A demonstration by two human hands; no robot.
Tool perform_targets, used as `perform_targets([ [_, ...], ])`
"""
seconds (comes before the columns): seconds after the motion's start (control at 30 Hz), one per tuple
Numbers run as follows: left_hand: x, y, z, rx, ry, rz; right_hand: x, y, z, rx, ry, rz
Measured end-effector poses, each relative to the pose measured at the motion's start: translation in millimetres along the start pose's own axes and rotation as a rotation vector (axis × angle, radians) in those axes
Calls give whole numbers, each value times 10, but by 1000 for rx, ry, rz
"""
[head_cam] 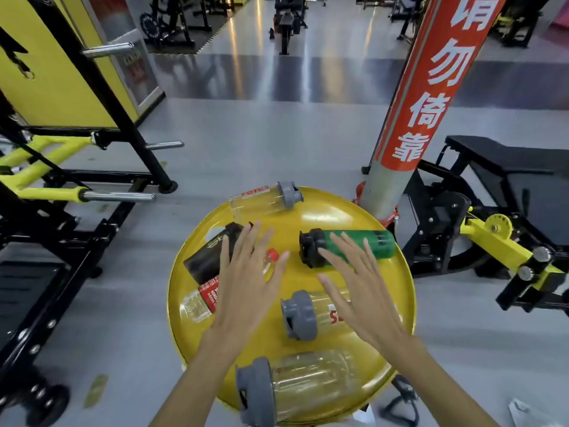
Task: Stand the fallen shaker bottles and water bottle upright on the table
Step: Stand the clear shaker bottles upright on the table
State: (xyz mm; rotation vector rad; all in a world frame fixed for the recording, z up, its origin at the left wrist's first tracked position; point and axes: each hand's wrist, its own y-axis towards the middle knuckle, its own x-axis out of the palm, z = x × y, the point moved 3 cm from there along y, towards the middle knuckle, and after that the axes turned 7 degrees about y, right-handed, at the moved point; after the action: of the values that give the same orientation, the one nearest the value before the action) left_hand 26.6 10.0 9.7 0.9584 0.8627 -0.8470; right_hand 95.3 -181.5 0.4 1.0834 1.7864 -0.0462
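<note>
**Six bottles down, both hands empty**

My left hand (pixel 246 282) hovers flat over the middle-left of the round yellow table (pixel 308 217), fingers spread, its grip released and holding nothing. Beneath it lies the water bottle (pixel 200 302) with its red cap (pixel 272 254) and red label, on its side, beside the black shaker (pixel 212 254), also fallen. My right hand (pixel 360 291) is spread open too, empty, above the centre-right. Under its fingertips the green shaker (pixel 366 243) lies with its black lid pointing left. Just below it a clear shaker with a grey lid (pixel 300 314) is on its side, another (pixel 308 383) lies at the bottom edge of the table, and a third (pixel 268 198) at the top edge.
</note>
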Motion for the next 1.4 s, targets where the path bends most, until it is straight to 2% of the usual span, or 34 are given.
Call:
perform_targets([
  [0.13, 215, -278, 24, 17, 97, -78, 273, -301, 179, 48, -48, -196],
  [0.33, 572, -667, 61, 35, 67, -179, 507, -532, 354, 65, -103, -460],
  [0.47, 712, -804, -12, 3, 37, -226, 559, -524, 460, 21, -198, -546],
  [0.57, 731, -829, -45, -51, -35, -223, 648, -514, 460, 23, -292, -496],
  [0.67, 718, -838, 9, -14, -20, -206, 705, -521, 429, 46, -324, -438],
  [0.83, 710, -844, -22, -32, -22, -178, 675, -521, 427, 85, -282, -400],
  [0.9, 664, -843, -19, -41, -72, -136, 586, -471, 431, 123, -192, -356],
  [1.07, 620, -853, -10, -24, -103, -91, 69, -115, 376, 331, 211, -173],
  [1.2, 726, -835, -44, -23, -45, -118, -464, 343, 194, 381, 489, -94],
  [1.4, 774, -839, -55, 8, 20, -127, -884, 1137, 313, 385, 693, 51],
])
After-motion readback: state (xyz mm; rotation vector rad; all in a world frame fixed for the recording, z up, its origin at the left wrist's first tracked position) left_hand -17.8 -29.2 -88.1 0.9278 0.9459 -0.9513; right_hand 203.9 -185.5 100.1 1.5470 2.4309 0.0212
